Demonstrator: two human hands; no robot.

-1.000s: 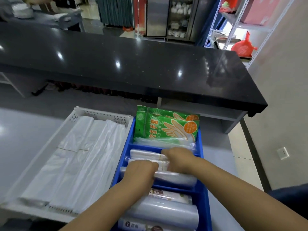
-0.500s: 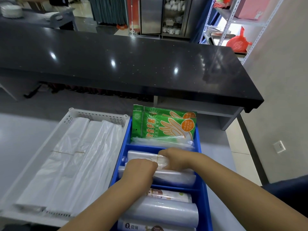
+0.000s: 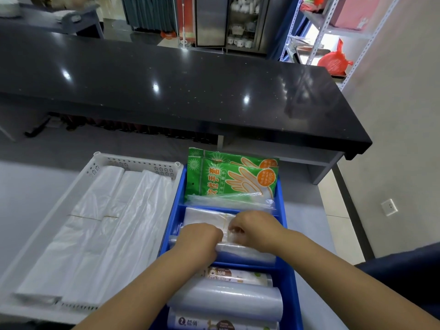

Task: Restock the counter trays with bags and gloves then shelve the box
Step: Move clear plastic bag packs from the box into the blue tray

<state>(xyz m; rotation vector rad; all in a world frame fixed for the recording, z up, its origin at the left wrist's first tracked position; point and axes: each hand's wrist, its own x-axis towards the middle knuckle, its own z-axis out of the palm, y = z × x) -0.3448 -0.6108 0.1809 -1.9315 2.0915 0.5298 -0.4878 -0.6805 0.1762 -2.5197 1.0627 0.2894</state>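
Observation:
A blue divided tray [image 3: 283,210] lies in front of me on the grey counter. Its far compartment holds green packs of gloves [image 3: 228,179]. The middle compartment holds bundles of clear plastic bags [image 3: 204,217]. My left hand [image 3: 197,239] and my right hand [image 3: 254,227] both press into this compartment, fingers curled on the clear bag bundles. The near compartment holds rolls of plastic bags [image 3: 226,301]. A white perforated tray [image 3: 133,161] to the left is filled with folded white bags [image 3: 107,225]. No box is in view.
A long black countertop [image 3: 190,91] runs across beyond the trays, with a low shelf under its right end. A metal rack [image 3: 319,39] with a red bag [image 3: 333,60] stands far right. A wall with a socket is on the right.
My hands have shifted slightly within the middle compartment, the right hand curling closer to the left over the clear bags. The view has tilted a little.

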